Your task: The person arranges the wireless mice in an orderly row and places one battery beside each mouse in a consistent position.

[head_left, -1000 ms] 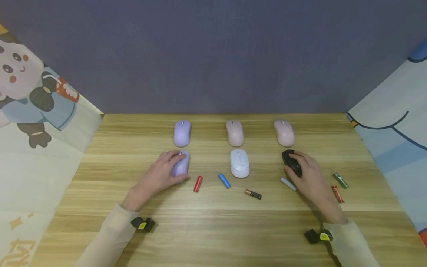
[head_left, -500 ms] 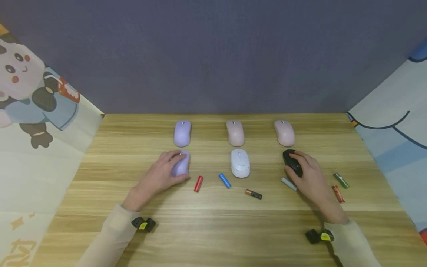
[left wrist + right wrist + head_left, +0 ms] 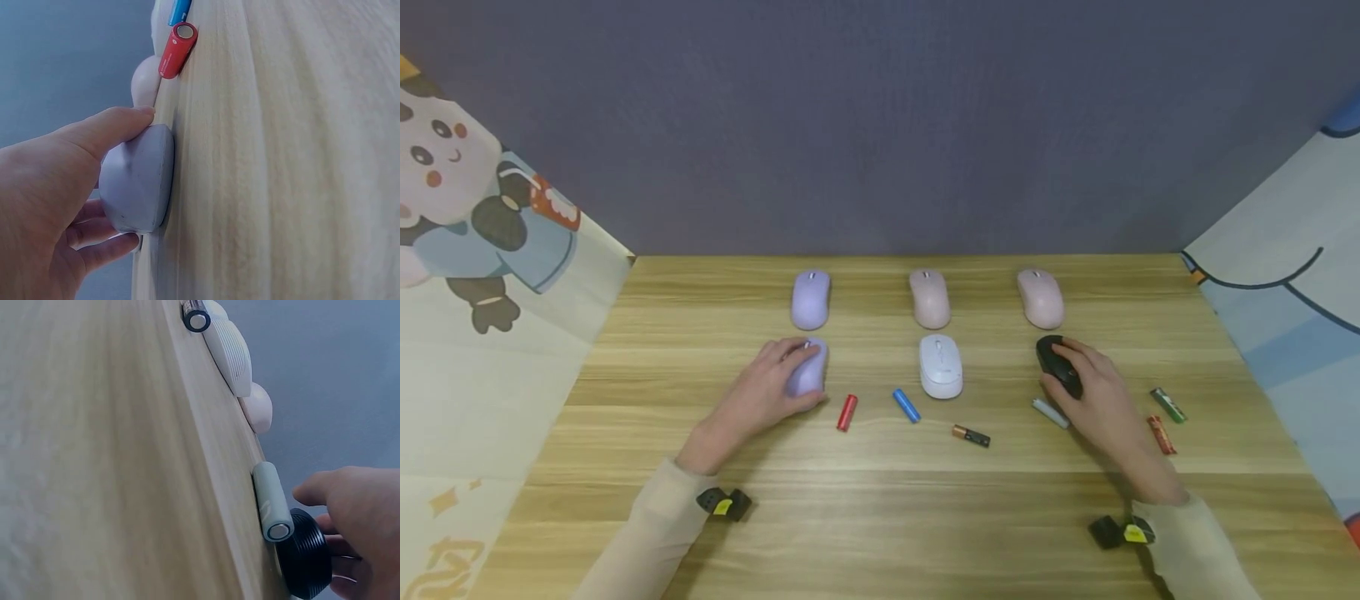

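Observation:
In the head view my left hand (image 3: 763, 387) holds a purple computer mouse (image 3: 807, 371) on the table, thumb at its near side and fingers across its front. The left wrist view shows the thumb and fingers on either side of that mouse (image 3: 139, 181). To the right, my right hand (image 3: 1101, 400) holds a black computer mouse (image 3: 1057, 365), thumb on its left side, fingers over its top. A grey battery (image 3: 1050, 413) lies just below the right thumb. Near the left thumb lies a red battery (image 3: 847, 413).
At the back stand another purple mouse (image 3: 810, 300) and two pink mice, one in the middle (image 3: 930, 300) and one at right (image 3: 1041, 299). A white mouse (image 3: 941, 367), a blue battery (image 3: 906, 406) and a black battery (image 3: 972, 436) lie between my hands. Green (image 3: 1168, 406) and red-brown (image 3: 1161, 435) batteries lie far right.

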{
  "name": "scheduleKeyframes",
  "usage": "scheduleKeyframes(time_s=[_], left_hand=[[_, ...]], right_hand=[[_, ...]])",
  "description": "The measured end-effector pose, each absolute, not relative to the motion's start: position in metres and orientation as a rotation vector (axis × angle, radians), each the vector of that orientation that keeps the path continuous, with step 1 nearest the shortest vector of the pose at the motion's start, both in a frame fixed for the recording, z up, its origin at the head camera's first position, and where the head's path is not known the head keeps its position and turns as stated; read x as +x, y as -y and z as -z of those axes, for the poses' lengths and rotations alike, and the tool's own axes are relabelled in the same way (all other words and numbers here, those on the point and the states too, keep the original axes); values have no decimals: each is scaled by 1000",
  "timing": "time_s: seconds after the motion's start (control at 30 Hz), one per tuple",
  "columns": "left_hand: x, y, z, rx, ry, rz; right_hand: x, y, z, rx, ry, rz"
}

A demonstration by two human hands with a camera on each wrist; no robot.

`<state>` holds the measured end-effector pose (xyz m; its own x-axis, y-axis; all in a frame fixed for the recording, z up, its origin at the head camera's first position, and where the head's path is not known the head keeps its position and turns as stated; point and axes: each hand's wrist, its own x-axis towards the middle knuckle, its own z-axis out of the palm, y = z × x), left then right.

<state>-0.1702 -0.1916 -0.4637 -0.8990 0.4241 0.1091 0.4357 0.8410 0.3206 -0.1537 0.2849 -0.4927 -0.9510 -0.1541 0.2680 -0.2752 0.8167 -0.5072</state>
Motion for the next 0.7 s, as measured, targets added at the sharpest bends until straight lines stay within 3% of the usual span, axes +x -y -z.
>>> scheduleKeyframes(time_s=[0.7], left_hand=[[-170, 191, 465, -686, 2976, 551]], right_hand=[[-141, -321, 485, 259, 2713, -823]])
